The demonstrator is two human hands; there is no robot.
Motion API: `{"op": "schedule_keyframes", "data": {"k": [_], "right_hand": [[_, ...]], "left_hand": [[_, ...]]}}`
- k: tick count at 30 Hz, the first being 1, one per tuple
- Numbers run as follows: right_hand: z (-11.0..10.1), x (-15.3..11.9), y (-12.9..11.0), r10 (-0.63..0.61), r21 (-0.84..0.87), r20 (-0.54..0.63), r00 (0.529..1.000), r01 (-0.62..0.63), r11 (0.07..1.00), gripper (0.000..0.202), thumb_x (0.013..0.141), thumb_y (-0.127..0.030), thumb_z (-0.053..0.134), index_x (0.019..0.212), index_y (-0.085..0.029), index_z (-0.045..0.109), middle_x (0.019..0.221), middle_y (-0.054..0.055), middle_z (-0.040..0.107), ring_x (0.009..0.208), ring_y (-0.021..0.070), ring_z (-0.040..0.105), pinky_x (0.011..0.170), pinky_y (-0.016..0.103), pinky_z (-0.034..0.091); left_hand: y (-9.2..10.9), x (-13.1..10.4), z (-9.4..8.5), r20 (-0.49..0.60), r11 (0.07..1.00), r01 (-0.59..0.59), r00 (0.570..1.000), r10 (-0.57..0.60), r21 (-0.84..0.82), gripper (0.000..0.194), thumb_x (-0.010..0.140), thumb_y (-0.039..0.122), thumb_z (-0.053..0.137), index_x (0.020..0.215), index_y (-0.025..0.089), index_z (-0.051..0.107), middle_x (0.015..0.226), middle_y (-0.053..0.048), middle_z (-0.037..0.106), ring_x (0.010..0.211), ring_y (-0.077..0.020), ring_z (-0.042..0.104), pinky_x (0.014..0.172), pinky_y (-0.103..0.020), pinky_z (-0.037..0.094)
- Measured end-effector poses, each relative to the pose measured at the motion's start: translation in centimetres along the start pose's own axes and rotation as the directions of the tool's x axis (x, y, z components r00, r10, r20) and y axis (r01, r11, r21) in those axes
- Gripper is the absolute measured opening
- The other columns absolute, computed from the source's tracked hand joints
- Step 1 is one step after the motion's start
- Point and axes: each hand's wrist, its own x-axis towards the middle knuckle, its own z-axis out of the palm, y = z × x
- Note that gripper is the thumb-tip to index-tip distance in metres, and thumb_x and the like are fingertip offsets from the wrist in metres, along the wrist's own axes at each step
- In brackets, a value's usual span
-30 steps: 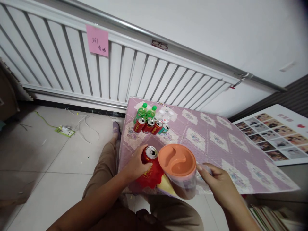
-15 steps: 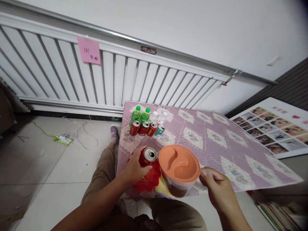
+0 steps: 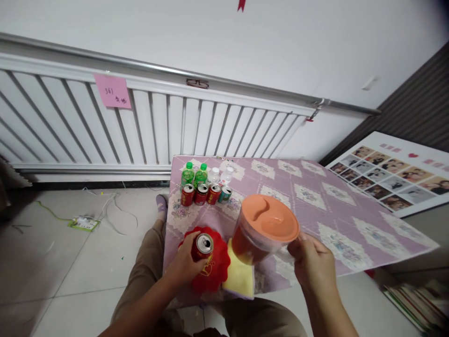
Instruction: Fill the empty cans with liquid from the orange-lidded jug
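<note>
Both hands are clamped on things and stand apart from each other. The left hand [image 3: 184, 262] grips a held can [image 3: 202, 248], red with a silver top whose mouth is open, the fingers round its far side and the thumb on the near side. That can is over a red scalloped plate [image 3: 217, 264] with a gold heart design; whether its base touches the plate cannot be told. The right hand [image 3: 312, 255] is closed on the handle of a clear pitcher [image 3: 249, 241], which has an orange lid [image 3: 270, 216] on top and reddish-brown contents. The pitcher is over the tabletop, to the right of the plate, and partly covers a yellow cloth [image 3: 240, 278] beside the plate at the near edge.

Farther back on the tabletop [image 3: 280, 252], which has a purple floral cover, 4 cans stand upright in a row: 3 red cans [image 3: 201, 194] and 1 teal can [image 3: 225, 194] at the right end. Close behind them are 2 green bottles [image 3: 201, 175] and 2 clear bottles [image 3: 220, 175] with white caps. A white radiator [image 3: 159, 124] runs along the wall behind, bearing a pink note [image 3: 112, 91] marked 361. A photo board [image 3: 396, 173] is beyond the tabletop's right side, and a power strip [image 3: 84, 224] lies on the floor at left among cables.
</note>
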Motion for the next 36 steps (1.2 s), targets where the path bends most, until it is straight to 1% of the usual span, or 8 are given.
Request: {"op": "schedule_keyframes", "data": {"k": [3, 7, 13, 19, 27, 30, 33, 36], "right_hand": [[1.7, 0.9, 1.1, 0.059, 0.119, -0.079, 0.995, -0.049, 0.992, 0.041, 0.079, -0.049, 0.060, 0.053, -0.023, 0.043, 0.049, -0.005, 0.039, 0.047, 0.0110, 0.036, 0.047, 0.026, 0.030], [4.9, 1.9, 3.5, 0.076, 0.193, -0.110, 0.991, -0.054, 0.980, 0.041, 0.081, -0.048, 0.060, 0.053, -0.022, 0.043, 0.051, -0.006, 0.039, 0.050, 0.0106, 0.036, 0.049, 0.025, 0.031], [9.1, 2.9, 7.3, 0.106, 0.210, -0.120, 0.987, -0.079, 0.975, 0.042, 0.081, -0.048, 0.060, 0.053, -0.022, 0.043, 0.052, -0.007, 0.038, 0.052, 0.0103, 0.035, 0.050, 0.024, 0.030], [11.4, 3.1, 9.5, 0.139, 0.199, -0.126, 0.982, -0.112, 0.974, 0.040, 0.079, -0.048, 0.059, 0.053, -0.022, 0.042, 0.051, -0.007, 0.038, 0.052, 0.0103, 0.034, 0.050, 0.024, 0.030], [11.6, 2.6, 9.6, 0.165, 0.170, -0.090, 0.982, -0.148, 0.974, 0.040, 0.080, -0.049, 0.056, 0.053, -0.023, 0.040, 0.052, -0.007, 0.036, 0.052, 0.0105, 0.034, 0.052, 0.025, 0.033], [11.0, 2.8, 9.6, 0.168, 0.141, -0.026, 0.986, -0.163, 0.977, 0.040, 0.080, -0.054, 0.056, 0.058, -0.022, 0.047, 0.055, -0.005, 0.044, 0.055, 0.0123, 0.043, 0.056, 0.026, 0.040], [9.3, 2.2, 10.4, 0.193, 0.094, 0.023, 0.981, -0.195, 0.976, 0.039, 0.079, -0.058, 0.056, 0.083, -0.020, 0.062, 0.078, 0.001, 0.064, 0.073, 0.0175, 0.059, 0.068, 0.029, 0.049], [7.0, -0.3, 11.9, 0.274, 0.014, -0.008, 0.962, -0.273, 0.962, 0.053, 0.079, -0.057, 0.056, 0.116, -0.019, 0.058, 0.101, 0.007, 0.068, 0.093, 0.0229, 0.065, 0.079, 0.035, 0.052]], "left_hand": [[-1.1, -0.3, 0.3, 0.012, 0.998, 0.019, 1.000, -0.020, 0.056, 0.072, 0.065, 0.010, 0.071, 0.132, 0.023, 0.046, 0.138, -0.010, 0.056, 0.131, -0.0295, 0.051, 0.115, -0.051, 0.036], [-1.9, -0.2, 0.6, 0.023, 0.993, 0.036, 0.999, -0.039, 0.109, 0.071, 0.066, 0.013, 0.071, 0.132, 0.023, 0.046, 0.137, -0.010, 0.057, 0.130, -0.0299, 0.053, 0.113, -0.051, 0.038], [-1.9, 0.2, 0.7, 0.036, 0.988, 0.028, 0.999, -0.033, 0.152, 0.067, 0.067, 0.015, 0.070, 0.130, 0.020, 0.048, 0.135, -0.011, 0.058, 0.127, -0.0296, 0.055, 0.111, -0.051, 0.041], [-2.6, 0.4, 0.8, 0.053, 0.991, 0.013, 0.998, -0.020, 0.134, 0.067, 0.067, 0.014, 0.071, 0.129, 0.020, 0.048, 0.133, -0.012, 0.059, 0.126, -0.0301, 0.056, 0.111, -0.053, 0.042], [-3.3, 0.2, 0.7, 0.063, 0.988, -0.004, 0.998, -0.006, 0.158, 0.070, 0.067, 0.014, 0.072, 0.131, 0.021, 0.046, 0.136, -0.012, 0.058, 0.129, -0.0304, 0.054, 0.112, -0.052, 0.042], [-3.3, 0.2, 0.6, 0.071, 0.986, -0.007, 0.997, -0.005, 0.164, 0.070, 0.067, 0.014, 0.072, 0.132, 0.021, 0.046, 0.136, -0.012, 0.058, 0.129, -0.0307, 0.054, 0.111, -0.053, 0.042], [-3.4, 0.3, 0.5, 0.069, 0.986, -0.026, 0.997, 0.014, 0.166, 0.069, 0.068, 0.015, 0.072, 0.132, 0.020, 0.046, 0.136, -0.013, 0.057, 0.129, -0.0308, 0.054, 0.111, -0.053, 0.041], [-3.4, 0.3, 0.4, 0.062, 0.987, -0.033, 0.998, 0.024, 0.156, 0.068, 0.068, 0.016, 0.072, 0.131, 0.020, 0.047, 0.135, -0.013, 0.058, 0.128, -0.0309, 0.055, 0.111, -0.052, 0.042]]}}
